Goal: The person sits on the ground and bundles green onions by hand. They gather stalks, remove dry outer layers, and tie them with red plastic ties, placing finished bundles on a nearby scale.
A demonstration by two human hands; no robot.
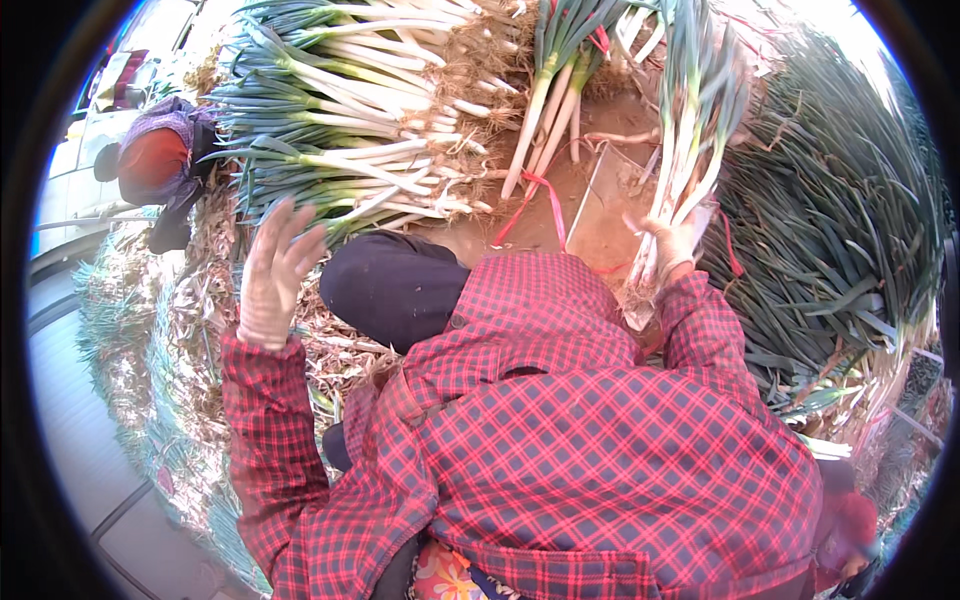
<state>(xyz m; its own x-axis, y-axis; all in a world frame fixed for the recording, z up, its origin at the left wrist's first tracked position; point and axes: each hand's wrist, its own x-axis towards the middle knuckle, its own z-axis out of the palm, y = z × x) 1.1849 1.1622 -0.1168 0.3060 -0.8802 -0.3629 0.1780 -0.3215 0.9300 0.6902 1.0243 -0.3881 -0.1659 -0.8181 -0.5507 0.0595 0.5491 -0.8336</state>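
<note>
My right hand grips a bunch of long green onions by the white stems near the roots, with the leaves pointing away from me. My left hand is raised at the left with its fingers spread and nothing in it. Beyond it lies a large heap of cleaned green onions, leaves to the left and roots to the right. Between the heap and my right hand lie a few more green onions with red ribbon beside their stem ends.
A tall pile of dark green onion leaves stands at the right. Dry husks litter the ground at the left. Another person is bent over at the upper left, and part of a further person shows at the lower right.
</note>
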